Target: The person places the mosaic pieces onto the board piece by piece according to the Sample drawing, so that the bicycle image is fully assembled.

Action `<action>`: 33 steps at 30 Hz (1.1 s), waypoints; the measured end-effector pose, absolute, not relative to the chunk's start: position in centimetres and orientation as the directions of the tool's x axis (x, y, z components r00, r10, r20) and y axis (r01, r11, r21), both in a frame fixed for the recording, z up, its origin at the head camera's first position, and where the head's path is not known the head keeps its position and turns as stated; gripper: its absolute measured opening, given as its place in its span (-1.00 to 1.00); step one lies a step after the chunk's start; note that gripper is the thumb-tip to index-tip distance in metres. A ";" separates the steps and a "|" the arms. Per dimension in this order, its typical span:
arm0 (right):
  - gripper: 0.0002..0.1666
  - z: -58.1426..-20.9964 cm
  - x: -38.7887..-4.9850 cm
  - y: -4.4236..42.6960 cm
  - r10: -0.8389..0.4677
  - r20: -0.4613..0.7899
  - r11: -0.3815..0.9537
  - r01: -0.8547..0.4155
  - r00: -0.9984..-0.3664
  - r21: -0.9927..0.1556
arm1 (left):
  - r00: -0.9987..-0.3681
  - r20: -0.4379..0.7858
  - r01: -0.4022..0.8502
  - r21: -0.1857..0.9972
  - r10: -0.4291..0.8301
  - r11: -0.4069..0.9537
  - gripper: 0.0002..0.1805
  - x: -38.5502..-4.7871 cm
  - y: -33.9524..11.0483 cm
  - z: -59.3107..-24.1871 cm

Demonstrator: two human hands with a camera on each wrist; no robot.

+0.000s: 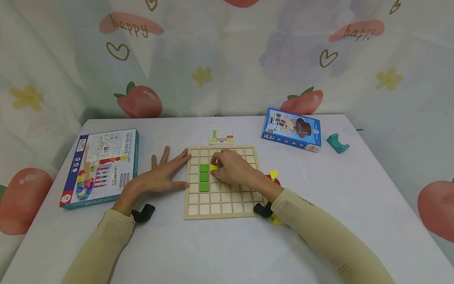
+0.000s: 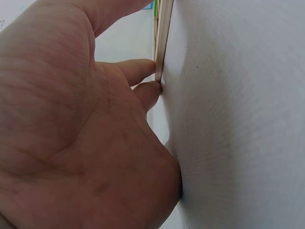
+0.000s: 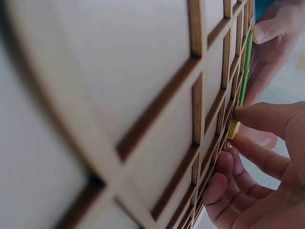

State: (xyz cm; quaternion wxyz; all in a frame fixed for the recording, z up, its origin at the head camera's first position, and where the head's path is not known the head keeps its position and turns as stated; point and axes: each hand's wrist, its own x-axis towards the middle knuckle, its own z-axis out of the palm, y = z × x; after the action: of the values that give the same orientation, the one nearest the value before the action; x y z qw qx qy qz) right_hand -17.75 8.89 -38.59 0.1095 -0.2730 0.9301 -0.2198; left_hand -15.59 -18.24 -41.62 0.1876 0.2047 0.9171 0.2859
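Note:
A wooden grid board [image 1: 198, 213] lies on the table with three green square tiles [image 1: 203, 177] stacked in one column of its cells. Between thumb and finger my right hand [image 1: 234, 167] pinches a yellow tile [image 1: 213, 167] at the cell beside the top green tile. In the right wrist view the yellow tile [image 3: 233, 129] shows at the grid's bars. My left hand [image 1: 157, 177] is spread out, its thumb and fingertips touching the board's left edge. The left wrist view shows the palm [image 2: 95, 124] and the board's side [image 2: 164, 33].
Behind the board lies a small pattern card [image 1: 221, 134]. A boxed toy set [image 1: 103, 165] is at left, a blue game box [image 1: 292, 129] at back right, and a teal curved block [image 1: 337, 143] beside it. Yellow pieces [image 1: 273, 174] and red ones lie partly hidden by the right arm.

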 end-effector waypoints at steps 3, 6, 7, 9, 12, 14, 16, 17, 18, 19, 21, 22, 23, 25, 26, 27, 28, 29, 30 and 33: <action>-0.67 -38.6 -17.7 8.8 -0.553 -0.083 0.756 -0.457 -0.829 -0.469 | -0.844 -0.227 0.271 0.601 0.485 0.752 0.05 -15.7 -18.3 -41.7; -0.67 -38.6 -17.6 8.8 -0.552 -0.083 0.759 -0.458 -0.830 -0.463 | -0.842 -0.228 0.272 0.603 0.488 0.750 0.05 -15.7 -18.3 -41.7; -0.67 -38.6 -17.6 8.8 -0.551 -0.083 0.760 -0.459 -0.830 -0.460 | -0.842 -0.230 0.270 0.602 0.488 0.751 0.05 -15.7 -18.3 -41.7; -0.67 -38.5 -17.5 8.8 -0.551 -0.084 0.763 -0.461 -0.830 -0.453 | -0.843 -0.235 0.268 0.598 0.484 0.755 0.05 -15.7 -18.3 -41.6; -0.67 -38.5 -17.5 8.7 -0.549 -0.088 0.769 -0.460 -0.831 -0.444 | -0.844 -0.233 0.266 0.601 0.483 0.754 0.05 -15.7 -18.3 -41.5; -0.67 -38.5 -17.5 8.7 -0.548 -0.092 0.771 -0.460 -0.831 -0.441 | -0.844 -0.228 0.268 0.604 0.485 0.751 0.05 -15.7 -18.3 -41.6; -0.67 -38.5 -17.5 8.7 -0.550 -0.090 0.770 -0.462 -0.831 -0.441 | -0.844 -0.221 0.272 0.609 0.488 0.745 0.05 -15.7 -18.3 -41.7; -0.67 -38.5 -17.5 8.7 -0.550 -0.091 0.770 -0.462 -0.830 -0.440 | -0.844 -0.218 0.273 0.610 0.489 0.744 0.05 -15.7 -18.3 -41.7; -0.67 -38.5 -17.5 8.7 -0.550 -0.091 0.770 -0.462 -0.830 -0.440 | -0.845 -0.217 0.274 0.610 0.489 0.744 0.05 -15.7 -18.3 -41.7; -0.67 -38.5 -17.4 8.7 -0.551 -0.090 0.769 -0.463 -0.830 -0.441 | -0.845 -0.216 0.275 0.609 0.490 0.743 0.05 -15.7 -18.3 -41.7; -0.66 -38.5 -17.4 8.7 -0.550 -0.089 0.769 -0.462 -0.830 -0.442 | -0.844 -0.216 0.277 0.608 0.490 0.744 0.05 -15.7 -18.3 -41.7; -0.66 -38.5 -17.4 8.8 -0.551 -0.090 0.768 -0.462 -0.829 -0.443 | -0.844 -0.215 0.278 0.607 0.491 0.744 0.05 -15.7 -18.3 -41.7; -0.66 -38.5 -17.4 8.8 -0.553 -0.090 0.766 -0.463 -0.828 -0.446 | -0.844 -0.214 0.279 0.608 0.492 0.743 0.05 -15.7 -18.3 -41.7; -0.66 -38.5 -17.5 9.0 -0.557 -0.090 0.760 -0.462 -0.826 -0.457 | -0.843 -0.212 0.281 0.610 0.494 0.741 0.05 -15.7 -18.3 -41.7; -0.66 -38.5 -17.5 9.2 -0.561 -0.087 0.755 -0.465 -0.824 -0.462 | -0.844 -0.215 0.278 0.607 0.491 0.744 0.05 -15.7 -18.2 -41.7; -0.66 -38.4 -17.5 9.3 -0.563 -0.085 0.750 -0.465 -0.822 -0.470 | -0.844 -0.215 0.277 0.609 0.491 0.743 0.05 -15.7 -18.2 -41.6; -0.66 -38.3 -17.6 9.5 -0.568 -0.082 0.743 -0.467 -0.819 -0.479 | -0.844 -0.217 0.276 0.609 0.490 0.744 0.05 -15.6 -18.2 -41.6; -0.67 -38.3 -17.6 9.8 -0.571 -0.078 0.737 -0.468 -0.817 -0.488 | -0.844 -0.218 0.274 0.610 0.490 0.744 0.05 -15.6 -18.2 -41.6; -0.67 -38.2 -17.7 10.0 -0.572 -0.078 0.732 -0.465 -0.817 -0.498 | -0.845 -0.221 0.271 0.609 0.487 0.746 0.05 -15.6 -18.2 -41.5; -0.67 -37.9 -17.9 10.9 -0.574 -0.073 0.720 -0.459 -0.816 -0.521 | -0.845 -0.225 0.266 0.610 0.485 0.746 0.05 -15.6 -18.2 -41.5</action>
State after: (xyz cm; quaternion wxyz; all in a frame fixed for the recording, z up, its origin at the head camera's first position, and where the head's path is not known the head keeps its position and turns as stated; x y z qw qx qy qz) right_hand -17.86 10.89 -37.88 0.1154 -0.2807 0.9200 -0.2479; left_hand -15.58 -18.15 -41.48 0.1879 0.2050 0.9154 0.2911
